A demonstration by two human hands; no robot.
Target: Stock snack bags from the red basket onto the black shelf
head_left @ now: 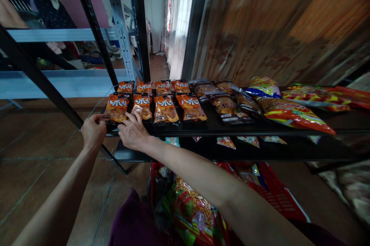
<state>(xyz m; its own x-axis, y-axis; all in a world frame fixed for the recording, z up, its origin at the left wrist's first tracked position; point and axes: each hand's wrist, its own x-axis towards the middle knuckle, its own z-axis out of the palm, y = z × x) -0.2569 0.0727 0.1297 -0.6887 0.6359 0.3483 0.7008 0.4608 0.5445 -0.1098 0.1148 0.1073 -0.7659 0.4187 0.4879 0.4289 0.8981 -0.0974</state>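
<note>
My left hand (94, 131) pinches the lower left corner of an orange snack bag (116, 108) at the left end of the front row on a black shelf (190, 127). At the bag's lower right corner is my right hand (133, 132), fingers bent and closed on its edge; the thumb's contact is partly hidden. The bag lies face up on the shelf. Beside it are matching orange bags (166, 109) in a front row, with a second row of them behind.
Dark brown snack bags (228, 108) and larger colourful bags (295, 113) lie further right. Below is a lower shelf (185, 155) with several packets. A red basket (279, 196) holding noodle packs (193, 207) stands underneath. A black upright post (69, 111) rises at the left.
</note>
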